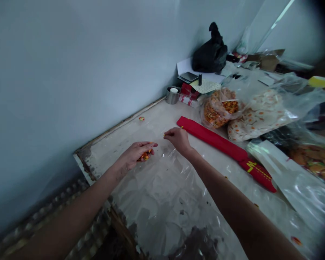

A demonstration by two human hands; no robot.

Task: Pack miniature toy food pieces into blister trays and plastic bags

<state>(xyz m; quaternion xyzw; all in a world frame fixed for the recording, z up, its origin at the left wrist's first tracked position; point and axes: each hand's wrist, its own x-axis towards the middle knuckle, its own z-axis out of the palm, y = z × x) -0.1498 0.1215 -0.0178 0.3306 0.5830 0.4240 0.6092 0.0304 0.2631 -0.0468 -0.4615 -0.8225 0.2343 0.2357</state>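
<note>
My left hand is curled around several small orange and yellow pieces, which show between its fingers above the table. Just to the right, my right hand is closed in a pinch, thumb against fingertips. A tiny pale bit shows at those fingertips, too small to name. Beneath both hands lies a clear plastic sheet over the worn white table top. Beyond the right hand rests a long red folded piece with yellow lettering. One small orange-red piece lies alone near the wall.
To the right sit a clear bag of orange pieces, a bag of white and orange pieces and a bag of larger orange pieces. A metal cup and black bag stand along the wall.
</note>
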